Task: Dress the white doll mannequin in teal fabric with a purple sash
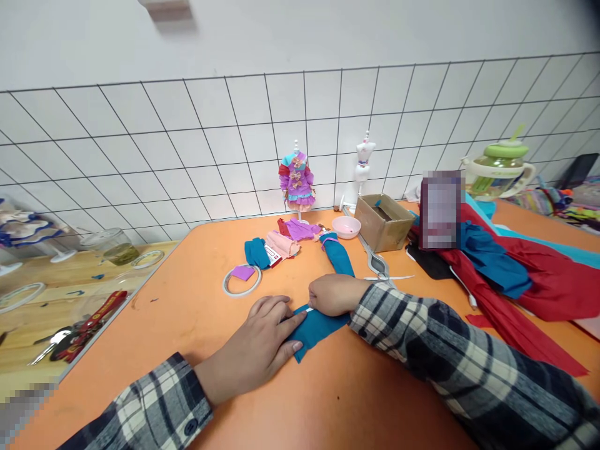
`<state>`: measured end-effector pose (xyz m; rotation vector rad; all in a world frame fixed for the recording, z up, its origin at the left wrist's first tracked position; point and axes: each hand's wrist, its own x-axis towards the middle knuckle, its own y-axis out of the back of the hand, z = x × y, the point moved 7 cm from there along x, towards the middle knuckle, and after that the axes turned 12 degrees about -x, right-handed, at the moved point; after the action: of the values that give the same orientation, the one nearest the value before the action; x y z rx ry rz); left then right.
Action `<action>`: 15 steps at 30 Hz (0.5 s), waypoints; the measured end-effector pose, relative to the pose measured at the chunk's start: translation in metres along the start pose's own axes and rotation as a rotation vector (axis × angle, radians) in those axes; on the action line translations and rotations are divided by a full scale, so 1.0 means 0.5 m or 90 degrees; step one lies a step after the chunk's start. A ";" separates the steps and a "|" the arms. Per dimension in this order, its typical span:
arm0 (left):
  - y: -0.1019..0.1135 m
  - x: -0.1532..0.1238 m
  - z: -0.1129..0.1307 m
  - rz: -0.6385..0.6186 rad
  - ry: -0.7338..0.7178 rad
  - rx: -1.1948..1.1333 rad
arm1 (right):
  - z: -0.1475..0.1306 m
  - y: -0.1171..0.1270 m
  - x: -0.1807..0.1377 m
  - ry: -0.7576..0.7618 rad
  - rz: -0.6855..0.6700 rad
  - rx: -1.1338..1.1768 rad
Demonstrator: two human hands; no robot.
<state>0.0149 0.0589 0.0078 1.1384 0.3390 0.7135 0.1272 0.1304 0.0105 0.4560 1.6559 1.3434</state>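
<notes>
A small teal piece of fabric point(315, 331) lies on the orange table point(197, 306) in front of me. My left hand point(260, 340) rests flat on its left end, fingers stretched out and pressing the cloth down. My right hand point(330, 294) is closed in a pinch at the fabric's upper edge, holding a small white object point(307, 309) that I cannot make out. Both arms wear plaid sleeves.
Behind lie teal, pink and purple cloth scraps point(281, 244), a tape ring point(241, 279), a pink bowl point(346, 226), a cardboard box point(383, 220), scissors point(377, 262), two small mannequins point(297, 178), red and blue fabric point(510, 275) and a green-lidded jug point(501, 165).
</notes>
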 end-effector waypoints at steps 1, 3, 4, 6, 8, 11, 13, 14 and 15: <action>-0.001 0.002 0.000 -0.001 0.001 0.005 | -0.001 -0.001 0.001 -0.003 0.008 -0.003; -0.001 0.003 0.001 -0.002 0.003 0.011 | -0.002 -0.003 0.002 -0.013 0.025 -0.009; -0.001 0.004 0.002 -0.002 0.003 0.013 | -0.003 -0.003 0.000 -0.021 0.038 -0.012; 0.002 0.004 0.005 -0.002 0.001 0.016 | 0.001 0.002 -0.006 -0.047 0.073 -0.020; 0.005 0.004 0.008 0.002 -0.004 0.018 | 0.009 0.010 -0.015 -0.077 0.114 -0.027; 0.007 0.004 0.012 0.005 -0.010 0.019 | 0.016 0.017 -0.025 -0.076 0.146 -0.029; 0.005 0.002 0.012 0.001 -0.013 0.015 | 0.015 0.017 -0.026 -0.049 0.148 -0.026; 0.004 0.000 0.011 0.003 -0.015 0.009 | 0.014 0.017 -0.026 -0.038 0.149 -0.024; 0.005 -0.002 0.008 0.011 -0.015 0.001 | 0.013 0.018 -0.026 -0.031 0.151 -0.022</action>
<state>0.0155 0.0559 0.0115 1.1517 0.3113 0.7144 0.1367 0.1274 0.0241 0.6759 1.5739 1.5175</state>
